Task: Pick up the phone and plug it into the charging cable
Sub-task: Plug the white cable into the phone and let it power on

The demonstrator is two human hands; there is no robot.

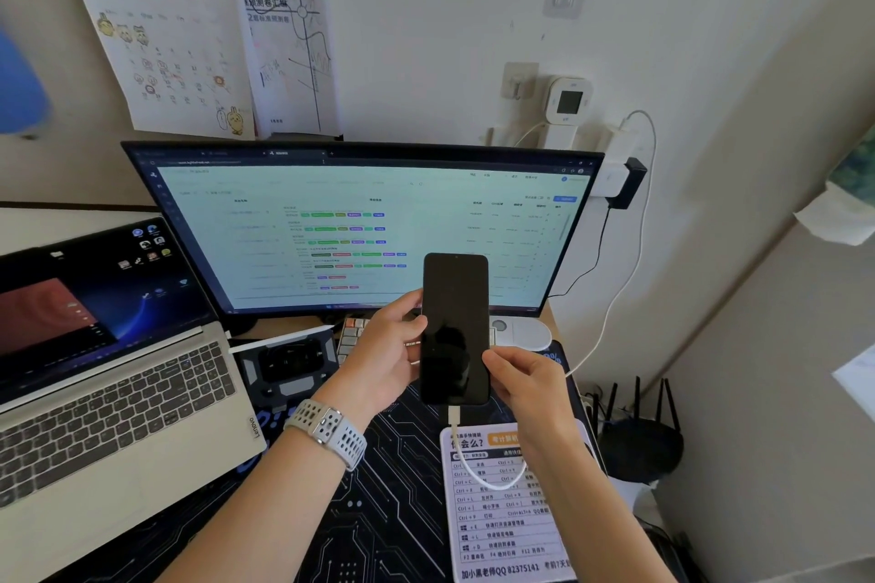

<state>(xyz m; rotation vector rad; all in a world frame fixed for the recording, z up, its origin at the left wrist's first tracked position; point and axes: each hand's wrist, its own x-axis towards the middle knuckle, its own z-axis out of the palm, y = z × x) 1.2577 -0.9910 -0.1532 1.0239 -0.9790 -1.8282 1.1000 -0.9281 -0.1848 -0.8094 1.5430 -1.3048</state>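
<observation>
We work over a dark circuit-print desk mat point(379, 502), a monitor point(360, 227) beyond our hands and a laptop point(109, 393) off to the left. Our left hand point(383, 355) clamps the phone point(455, 327) upright; our right hand point(525, 388) pinches its lower edge. The white charging cable point(466, 464) sits plugged beneath, looping behind the right wrist, partly hidden.

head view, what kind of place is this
Most likely a home desk or study corner: a monitor and laptop side by side, a calendar on the wall, and a router beside the desk.
</observation>
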